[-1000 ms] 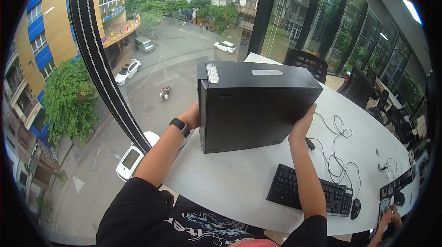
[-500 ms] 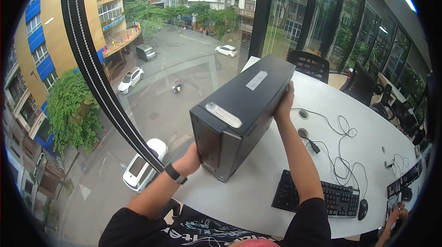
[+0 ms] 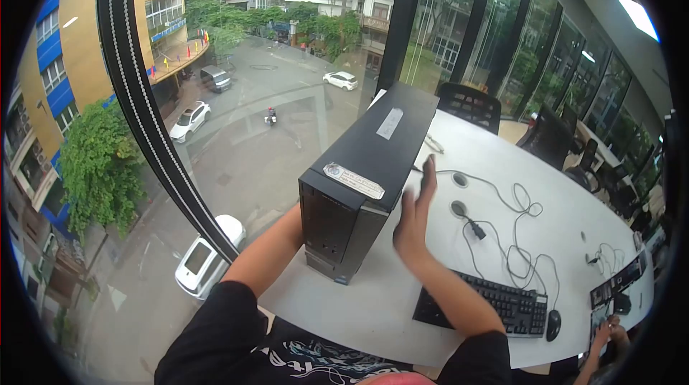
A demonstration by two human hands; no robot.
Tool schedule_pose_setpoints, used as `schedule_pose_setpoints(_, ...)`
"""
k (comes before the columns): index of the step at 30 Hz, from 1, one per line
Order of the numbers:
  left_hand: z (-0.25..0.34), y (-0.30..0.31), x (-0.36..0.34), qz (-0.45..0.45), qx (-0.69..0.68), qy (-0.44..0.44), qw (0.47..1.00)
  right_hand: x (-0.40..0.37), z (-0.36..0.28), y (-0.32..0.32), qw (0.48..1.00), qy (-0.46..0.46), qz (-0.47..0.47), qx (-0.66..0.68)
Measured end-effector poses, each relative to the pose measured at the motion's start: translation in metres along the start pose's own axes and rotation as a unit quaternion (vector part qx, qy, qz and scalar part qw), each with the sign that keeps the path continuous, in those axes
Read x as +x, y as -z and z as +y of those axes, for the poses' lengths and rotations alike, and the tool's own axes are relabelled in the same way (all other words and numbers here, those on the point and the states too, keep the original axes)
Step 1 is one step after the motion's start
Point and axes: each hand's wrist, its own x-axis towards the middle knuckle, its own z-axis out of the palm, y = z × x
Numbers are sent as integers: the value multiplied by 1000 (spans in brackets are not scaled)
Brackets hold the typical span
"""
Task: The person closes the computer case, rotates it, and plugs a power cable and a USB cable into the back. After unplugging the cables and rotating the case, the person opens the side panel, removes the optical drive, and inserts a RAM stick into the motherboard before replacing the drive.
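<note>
A black desktop computer case (image 3: 344, 227) stands upright on the white table, with a printed label (image 3: 353, 180) near the front of its top and a smaller pale label (image 3: 390, 124) farther back. My left forearm (image 3: 269, 252) reaches behind its left side, and the hand there is hidden by the case. On the other side, my right hand (image 3: 416, 216) is upright with fingers stretched out and thumb apart, close beside the case's right panel.
A black keyboard (image 3: 513, 306) and mouse (image 3: 553, 325) lie right of my right arm. Loose cables (image 3: 520, 202) and a black plug (image 3: 476, 228) run across the white table (image 3: 316, 306). A window borders the left; another person's hands (image 3: 608, 329) are at far right.
My right hand has come off the case's far right side and moved nearer, fingers straightened. The left hand has slid behind the case. The case has turned slightly and sits more upright.
</note>
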Motion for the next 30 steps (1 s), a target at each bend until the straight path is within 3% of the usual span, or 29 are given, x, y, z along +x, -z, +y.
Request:
schedule_pose_setpoints(2,-9,-1,20,3,9,-6,1000,-15,-44,16,972,232,-10,-45)
schedule_pose_setpoints(4,-20,-4,35,13,20,-15,1000,-10,-96,18,844,491,-19,-213)
schedule_pose_setpoints(7,-33,-11,51,23,31,-24,999,-22,-132,-2,834,488,-97,-240)
schedule_pose_setpoints(10,-43,-15,60,36,42,-37,998,-29,-104,-32,765,509,-172,-355)
schedule_pose_setpoints(11,-42,-14,63,40,49,-42,997,-28,-100,-35,766,508,-174,-353)
schedule_pose_setpoints(13,-36,-7,70,47,66,-53,995,-24,-95,-39,680,542,-126,-477)
schedule_pose_setpoints(16,-27,8,78,65,92,-74,991,-22,-91,-34,663,575,-96,-470)
schedule_pose_setpoints(23,-20,45,67,114,134,-91,980,-25,-77,-11,683,620,-87,-376)
schedule_pose_setpoints(27,-11,60,43,196,176,-163,951,-28,-69,-3,704,622,-82,-331)
schedule_pose_setpoints(29,-10,68,36,179,121,-100,971,-28,-70,1,707,625,-97,-316)
schedule_pose_setpoints(30,-14,64,39,200,81,-130,968,-30,-74,2,723,614,-110,-296)
